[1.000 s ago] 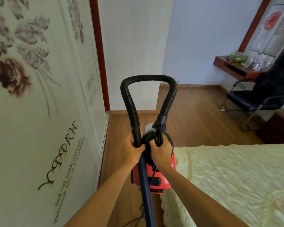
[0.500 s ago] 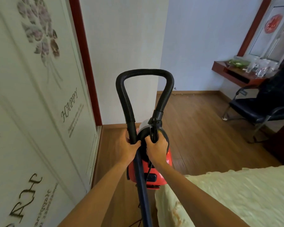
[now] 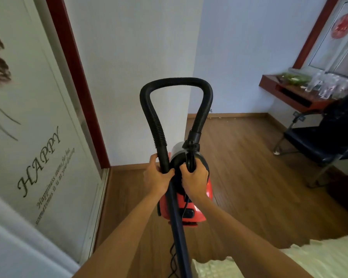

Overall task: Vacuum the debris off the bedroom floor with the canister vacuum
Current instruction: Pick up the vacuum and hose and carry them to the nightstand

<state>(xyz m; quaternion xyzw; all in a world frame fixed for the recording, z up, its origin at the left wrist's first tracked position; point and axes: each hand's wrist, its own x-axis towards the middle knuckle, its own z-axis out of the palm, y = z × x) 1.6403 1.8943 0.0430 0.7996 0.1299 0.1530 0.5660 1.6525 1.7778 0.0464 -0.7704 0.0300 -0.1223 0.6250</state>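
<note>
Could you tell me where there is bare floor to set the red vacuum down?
The widest bare floor runs from the canister vacuum to the far baseboard, bordered right by the black chair. A narrower strip lies between the wardrobe door and the canister. Near the bed corner it is crowded.

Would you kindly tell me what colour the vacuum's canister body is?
The canister body is red, with a black top; it shows best in the head view.

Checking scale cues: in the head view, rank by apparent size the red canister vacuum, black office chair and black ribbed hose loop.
1. Black ribbed hose loop
2. Black office chair, partly cropped
3. Red canister vacuum, partly hidden by hands

Nearness inflates the hose.
</note>
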